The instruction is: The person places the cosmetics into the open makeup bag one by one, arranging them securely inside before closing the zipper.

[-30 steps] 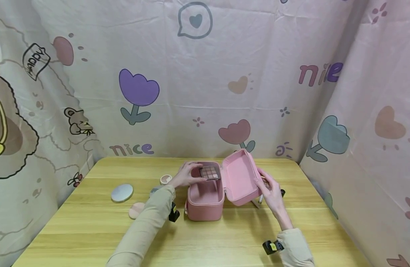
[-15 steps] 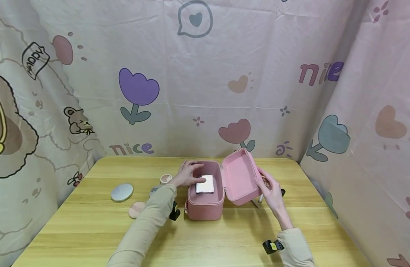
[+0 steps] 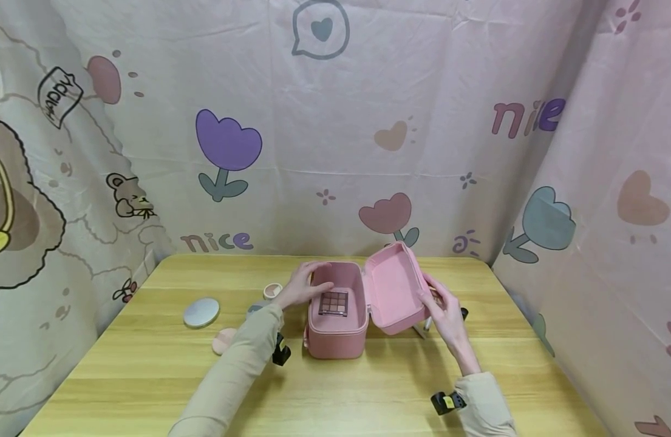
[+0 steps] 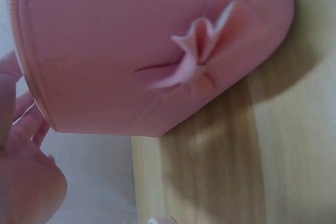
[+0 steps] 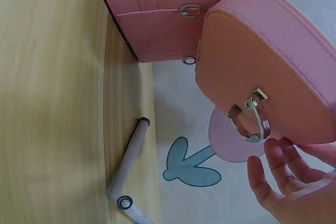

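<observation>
Behind open lid [image 3: 394, 288], pale tubes [image 3: 419, 332] on bench [image 3: 346, 400] partly hidden. Sleeve [image 3: 226, 376] overlaps grey item [image 3: 254, 309], identity unclear. Left hand [image 3: 301, 286] cut off by left wrist view's edge, some fingers hidden by case [image 3: 336, 347]; in head view, fingers loosely extended, holding nothing. Right hand [image 3: 443, 309] pinches lid's edge. Palette [image 3: 333, 303] lies inside pink case: squarish, dark-framed, pans gridded, brownish to pinkish, exact shades too small to tell.

Pink case [image 3: 337, 346], brown-squared palette [image 3: 333, 303] — yellowish wood-grain table [image 3: 368, 400] — pale curtain [image 3: 313, 121] with purple tulip [image 3: 228, 144]
</observation>
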Demonstrator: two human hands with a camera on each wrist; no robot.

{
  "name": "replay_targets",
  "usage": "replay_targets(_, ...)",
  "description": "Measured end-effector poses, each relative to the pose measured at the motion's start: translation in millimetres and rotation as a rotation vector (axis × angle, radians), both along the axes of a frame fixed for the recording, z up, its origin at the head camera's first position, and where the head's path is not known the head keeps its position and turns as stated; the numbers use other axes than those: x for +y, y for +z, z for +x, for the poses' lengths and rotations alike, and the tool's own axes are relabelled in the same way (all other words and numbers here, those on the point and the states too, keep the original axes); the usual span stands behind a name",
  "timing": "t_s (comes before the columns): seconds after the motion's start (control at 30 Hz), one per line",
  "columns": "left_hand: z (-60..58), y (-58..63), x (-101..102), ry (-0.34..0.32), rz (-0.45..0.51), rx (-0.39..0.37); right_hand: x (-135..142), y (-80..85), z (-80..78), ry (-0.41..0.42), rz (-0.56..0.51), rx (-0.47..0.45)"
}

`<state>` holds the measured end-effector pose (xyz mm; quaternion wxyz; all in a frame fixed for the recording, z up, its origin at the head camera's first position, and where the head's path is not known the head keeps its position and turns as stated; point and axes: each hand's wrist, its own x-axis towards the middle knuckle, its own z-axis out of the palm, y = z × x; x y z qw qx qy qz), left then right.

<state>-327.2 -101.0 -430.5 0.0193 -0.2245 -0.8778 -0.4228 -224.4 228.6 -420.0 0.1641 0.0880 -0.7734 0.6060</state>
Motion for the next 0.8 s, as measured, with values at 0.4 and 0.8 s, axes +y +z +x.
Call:
replay_targets(0.4, 15.4, -11.9, -19, 0.070, 0.241, -0.038, 1, 0.8, 1.6, 0.000, 0.010, -0.016)
replay_targets(0.8, 32.6, -28.1, -60, 0.119, 0.304, -0.017, 0, -1.2, 0.7, 0.013, -0.019, -0.012)
